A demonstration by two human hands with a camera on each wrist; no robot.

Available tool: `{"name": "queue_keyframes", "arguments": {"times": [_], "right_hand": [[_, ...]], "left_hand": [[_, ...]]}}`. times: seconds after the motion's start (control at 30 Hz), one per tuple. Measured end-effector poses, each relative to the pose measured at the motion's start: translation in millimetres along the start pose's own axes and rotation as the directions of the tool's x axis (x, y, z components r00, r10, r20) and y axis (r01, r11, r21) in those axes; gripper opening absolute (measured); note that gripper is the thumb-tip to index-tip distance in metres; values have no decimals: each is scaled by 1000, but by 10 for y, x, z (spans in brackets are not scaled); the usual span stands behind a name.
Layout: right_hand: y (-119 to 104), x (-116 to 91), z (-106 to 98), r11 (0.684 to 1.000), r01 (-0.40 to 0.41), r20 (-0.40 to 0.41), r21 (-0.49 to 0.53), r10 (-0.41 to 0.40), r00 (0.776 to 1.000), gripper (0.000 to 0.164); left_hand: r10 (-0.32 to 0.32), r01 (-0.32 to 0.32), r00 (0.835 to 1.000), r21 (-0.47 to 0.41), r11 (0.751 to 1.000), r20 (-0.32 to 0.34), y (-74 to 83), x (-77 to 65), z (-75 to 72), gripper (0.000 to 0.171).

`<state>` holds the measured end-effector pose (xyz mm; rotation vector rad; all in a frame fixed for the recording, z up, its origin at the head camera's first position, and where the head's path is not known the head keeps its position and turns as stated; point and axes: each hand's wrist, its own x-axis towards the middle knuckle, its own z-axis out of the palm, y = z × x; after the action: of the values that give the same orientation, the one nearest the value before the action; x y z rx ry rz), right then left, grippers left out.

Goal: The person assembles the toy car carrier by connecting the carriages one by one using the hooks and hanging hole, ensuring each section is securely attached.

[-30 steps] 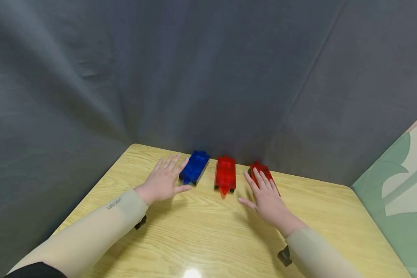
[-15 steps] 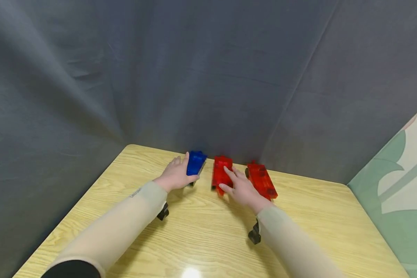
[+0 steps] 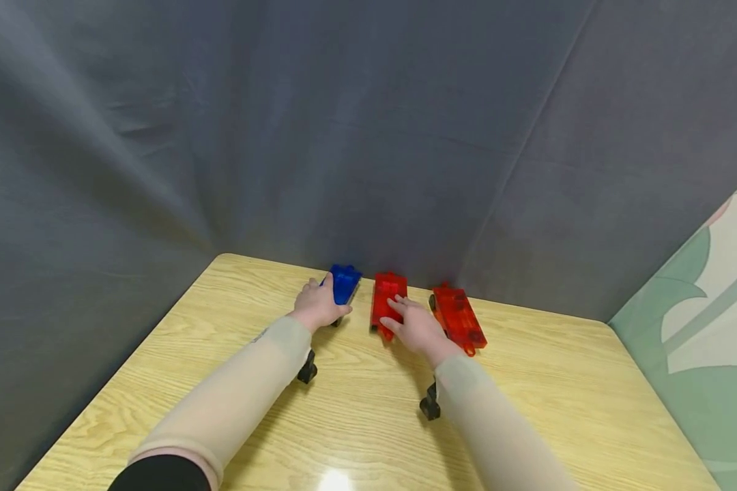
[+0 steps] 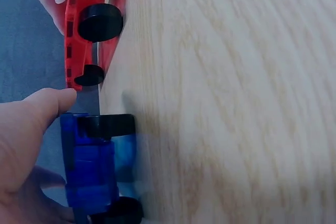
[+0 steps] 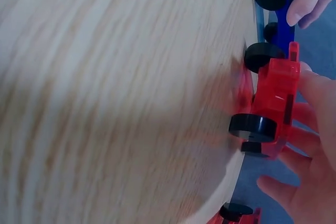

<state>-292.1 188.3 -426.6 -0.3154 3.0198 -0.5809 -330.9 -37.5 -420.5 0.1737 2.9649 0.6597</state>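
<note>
spreads left hand (image 3: 316, 303) loosely over blue car (image 3: 347, 281) and right hand (image 3: 419, 329) over middle red car (image 3: 387, 292), fingers unclenched, perhaps to straddle vehicles standing on wheels (image 5: 253, 127) near table's (image 3: 362, 416) far edge.

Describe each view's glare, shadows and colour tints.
Head: bright glare on the table at the picture's bottom, shadows by both sleeves; left wrist: blue tint on the table beside the blue car; right wrist: red tint beside the middle red car.
</note>
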Motion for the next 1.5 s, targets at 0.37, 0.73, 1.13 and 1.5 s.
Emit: {"name": "queue_keyframes", "arguments": {"times": [0.37,0.73,1.13,1.5], "right_hand": [[-26,-53,36,999,9,-36,31,-8,999,63],[-50,-74,22,1000,-4,-21,30,4,1000,63],[-63,-116,-49,1000,-2,9,-4,2,1000,63],[-42,-93,-45,1000,-5,11,-24,6,1000,64]], "left_hand": [[-2,0,1000,-84,996,-21,3,40,22,94],[-9,5,999,-131,991,-32,-65,38,24,94],[50,-53,998,-107,993,-36,-247,-134,-78,101],[134,-139,990,-129,982,-42,-215,-428,-337,104]]}}
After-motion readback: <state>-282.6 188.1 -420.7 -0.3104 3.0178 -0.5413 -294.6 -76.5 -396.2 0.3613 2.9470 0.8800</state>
